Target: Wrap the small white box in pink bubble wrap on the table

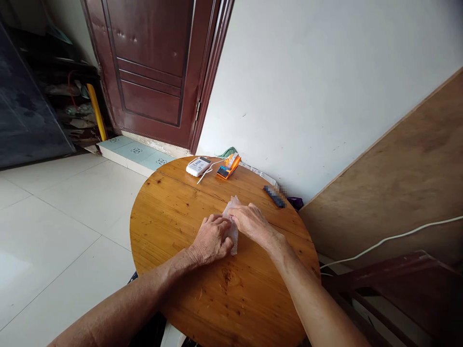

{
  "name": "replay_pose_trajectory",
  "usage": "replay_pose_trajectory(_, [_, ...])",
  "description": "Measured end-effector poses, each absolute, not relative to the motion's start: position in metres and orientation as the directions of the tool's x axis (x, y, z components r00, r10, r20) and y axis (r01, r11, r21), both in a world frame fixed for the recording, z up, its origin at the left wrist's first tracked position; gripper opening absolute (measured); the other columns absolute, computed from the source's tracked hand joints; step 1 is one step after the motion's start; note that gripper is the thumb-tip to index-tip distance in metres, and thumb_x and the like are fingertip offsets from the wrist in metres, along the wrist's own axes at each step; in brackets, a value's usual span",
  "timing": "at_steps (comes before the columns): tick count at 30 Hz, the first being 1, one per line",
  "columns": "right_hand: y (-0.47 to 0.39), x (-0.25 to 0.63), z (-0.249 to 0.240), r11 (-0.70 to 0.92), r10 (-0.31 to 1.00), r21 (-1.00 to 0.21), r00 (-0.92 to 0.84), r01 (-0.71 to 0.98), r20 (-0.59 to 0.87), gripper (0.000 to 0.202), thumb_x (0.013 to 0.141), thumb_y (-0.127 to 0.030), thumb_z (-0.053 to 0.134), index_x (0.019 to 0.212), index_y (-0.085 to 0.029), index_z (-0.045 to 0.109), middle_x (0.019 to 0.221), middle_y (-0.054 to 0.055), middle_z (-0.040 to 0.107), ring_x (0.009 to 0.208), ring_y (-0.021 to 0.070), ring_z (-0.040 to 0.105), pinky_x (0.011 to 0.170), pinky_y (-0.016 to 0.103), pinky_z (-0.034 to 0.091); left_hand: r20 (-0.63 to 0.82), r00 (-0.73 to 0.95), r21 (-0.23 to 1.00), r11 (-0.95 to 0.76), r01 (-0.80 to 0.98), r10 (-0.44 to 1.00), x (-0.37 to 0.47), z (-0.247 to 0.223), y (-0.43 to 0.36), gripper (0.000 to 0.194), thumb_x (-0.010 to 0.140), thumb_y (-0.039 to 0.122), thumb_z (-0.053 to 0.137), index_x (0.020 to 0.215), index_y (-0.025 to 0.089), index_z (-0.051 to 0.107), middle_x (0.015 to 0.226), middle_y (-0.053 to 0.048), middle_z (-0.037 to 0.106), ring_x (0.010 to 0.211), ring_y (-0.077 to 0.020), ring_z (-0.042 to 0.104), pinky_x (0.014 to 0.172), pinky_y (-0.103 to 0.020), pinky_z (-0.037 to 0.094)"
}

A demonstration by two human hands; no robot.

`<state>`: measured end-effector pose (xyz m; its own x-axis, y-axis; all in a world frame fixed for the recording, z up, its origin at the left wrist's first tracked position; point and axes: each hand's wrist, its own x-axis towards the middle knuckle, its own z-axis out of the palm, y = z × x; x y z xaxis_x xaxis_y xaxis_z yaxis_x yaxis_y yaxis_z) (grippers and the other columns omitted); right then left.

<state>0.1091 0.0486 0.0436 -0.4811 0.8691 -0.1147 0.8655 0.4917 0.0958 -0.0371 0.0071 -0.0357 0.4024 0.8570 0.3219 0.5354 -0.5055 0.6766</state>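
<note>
A pale, crinkled translucent sheet [233, 245], which looks like plastic wrapping, lies on the round wooden table [166, 212]. My left hand [213, 238] rests over its left side, with fingers curled and pressed onto it. From the right, my right hand [249, 219] pinches the upper part of the sheet with bent fingers. The fingertips of both hands nearly meet at the sheet's middle. Whatever may be inside or under the sheet is hidden by my fingers.
An orange tape dispenser [229, 166] and a white box-shaped device [198, 166] with a white cable [204, 176] stand at the table's far edge. A dark, pixelated object [274, 196] lies at the right. Behind are a white wall [289, 96] and a dark red door [152, 62].
</note>
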Motion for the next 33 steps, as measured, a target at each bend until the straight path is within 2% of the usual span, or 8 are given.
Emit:
replay_pose_trajectory(4, [0.055, 0.114, 0.032, 0.489, 0.865, -0.093, -0.496, 0.867, -0.08, 0.029, 0.085, -0.01, 0.049, 0.099, -0.023, 0.071, 0.087, 0.004, 0.073, 0.08, 0.0176, 0.064, 0.072, 0.026, 0.039, 0.367, 0.341, 0.663, -0.5, 0.557, 0.866, -0.038, -0.033, 0.002, 0.053, 0.073, 0.025, 0.055, 0.127, 0.02, 0.055, 0.13, -0.011, 0.057, 0.111, -0.0296, 0.05, 0.097, -0.044, 0.039])
replay_pose_trajectory(8, [0.051, 0.136, 0.025, 0.378, 0.925, -0.328, -0.365, 0.866, 0.102, 0.045, 0.082, -0.016, 0.05, 0.126, -0.022, 0.06, 0.077, -0.001, 0.068, 0.066, 0.0145, 0.06, 0.063, 0.023, 0.042, 0.356, 0.343, 0.664, -0.494, 0.562, 0.869, -0.038, -0.033, 0.001, 0.056, 0.071, 0.022, 0.054, 0.127, 0.019, 0.053, 0.12, -0.011, 0.06, 0.106, -0.0296, 0.05, 0.093, -0.044, 0.039])
replay_pose_trajectory(11, [0.043, 0.153, 0.02, 0.316, 0.948, -0.525, -0.239, 0.79, 0.212, 0.037, 0.084, -0.027, 0.048, 0.117, -0.018, 0.064, 0.074, -0.001, 0.066, 0.06, 0.0132, 0.057, 0.058, 0.023, 0.044, 0.332, 0.322, 0.717, -0.46, 0.524, 0.886, -0.038, -0.037, 0.003, 0.067, 0.068, 0.02, 0.054, 0.134, 0.018, 0.046, 0.117, -0.009, 0.062, 0.106, -0.0286, 0.05, 0.096, -0.043, 0.039])
replay_pose_trajectory(13, [0.038, 0.157, 0.019, 0.291, 0.955, -0.56, -0.197, 0.776, 0.223, 0.033, 0.085, -0.028, 0.047, 0.107, -0.016, 0.068, 0.073, 0.0, 0.065, 0.058, 0.0133, 0.057, 0.056, 0.023, 0.044, 0.326, 0.322, 0.754, -0.45, 0.478, 0.889, -0.037, -0.039, 0.005, 0.074, 0.066, 0.018, 0.054, 0.139, 0.018, 0.04, 0.118, -0.008, 0.062, 0.107, -0.0276, 0.05, 0.098, -0.041, 0.039])
replay_pose_trajectory(16, [0.035, 0.148, 0.025, 0.352, 0.936, -0.438, -0.306, 0.827, 0.173, 0.036, 0.087, -0.021, 0.043, 0.114, -0.02, 0.068, 0.077, 0.001, 0.069, 0.063, 0.0148, 0.06, 0.06, 0.024, 0.043, 0.309, 0.353, 0.781, -0.447, 0.435, 0.883, -0.037, -0.041, 0.007, 0.084, 0.065, 0.017, 0.052, 0.147, 0.016, 0.031, 0.121, -0.009, 0.062, 0.109, -0.0272, 0.05, 0.1, -0.041, 0.039])
replay_pose_trajectory(19, [0.04, 0.129, 0.042, 0.445, 0.895, -0.16, -0.445, 0.881, 0.037, 0.046, 0.085, -0.007, 0.045, 0.121, -0.028, 0.065, 0.091, 0.003, 0.074, 0.078, 0.0181, 0.065, 0.068, 0.025, 0.041, 0.301, 0.385, 0.792, -0.454, 0.409, 0.872, -0.037, -0.042, 0.009, 0.088, 0.065, 0.017, 0.051, 0.15, 0.013, 0.025, 0.123, -0.011, 0.062, 0.11, -0.0281, 0.051, 0.102, -0.042, 0.038])
replay_pose_trajectory(23, [0.051, 0.115, 0.063, 0.477, 0.872, 0.098, -0.456, 0.873, -0.176, 0.031, 0.084, -0.004, 0.051, 0.096, -0.023, 0.073, 0.086, 0.006, 0.074, 0.076, 0.02, 0.066, 0.066, 0.026, 0.035, 0.306, 0.384, 0.808, -0.451, 0.381, 0.871, -0.039, -0.043, 0.01, 0.089, 0.065, 0.016, 0.05, 0.151, 0.019, 0.024, 0.126, -0.009, 0.062, 0.116, -0.0283, 0.05, 0.106, -0.045, 0.035])
replay_pose_trajectory(33, [0.054, 0.115, 0.056, 0.443, 0.894, 0.141, -0.424, 0.886, -0.144, 0.026, 0.092, -0.016, 0.047, 0.093, -0.021, 0.072, 0.089, 0.008, 0.074, 0.077, 0.0196, 0.065, 0.06, 0.027, 0.031, 0.302, 0.462, 0.759, -0.503, 0.412, 0.834, -0.038, -0.04, 0.014, 0.088, 0.068, 0.018, 0.047, 0.152, 0.017, 0.022, 0.121, -0.01, 0.061, 0.111, -0.028, 0.05, 0.106, -0.046, 0.032])
